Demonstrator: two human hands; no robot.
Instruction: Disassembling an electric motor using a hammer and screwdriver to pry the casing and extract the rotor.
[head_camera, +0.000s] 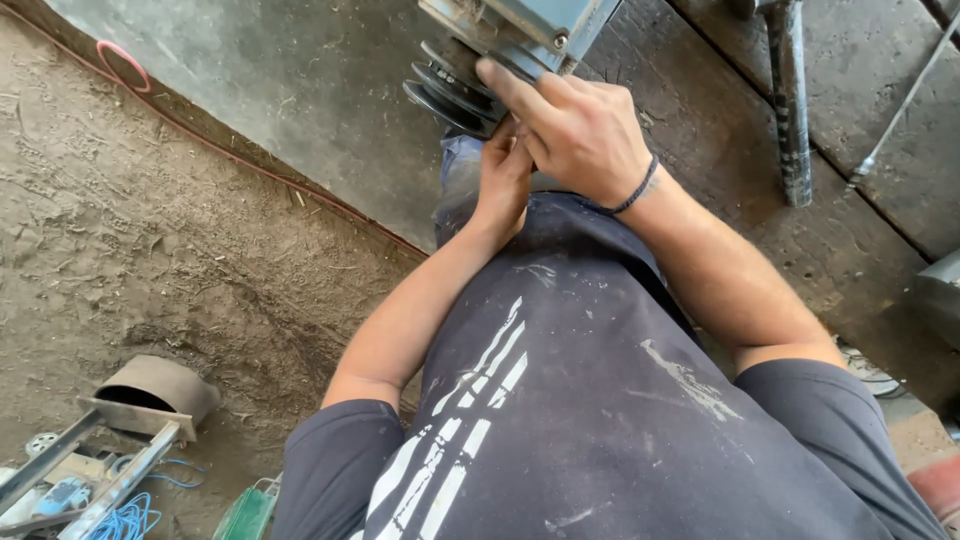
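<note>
A grey-blue motor housing (520, 25) with a dark grooved pulley (450, 95) sits at the top of the head view. My right hand (575, 130), a dark cord bracelet on its wrist, lies over the pulley with the index finger stretched onto the housing edge. My left hand (503, 180) is tucked just under it, fingers curled against the right hand near the pulley; what the fingers pinch is hidden. My dark shirt fills the lower middle.
A red cable (125, 65) runs along the concrete slab's edge (300, 190) beside the dirt floor. A dark metal bar (790, 110) and a thin rod (900, 110) lie on boards at right. Metal rails (110, 470), blue wire (125, 520) and a green object (245, 515) sit at bottom left.
</note>
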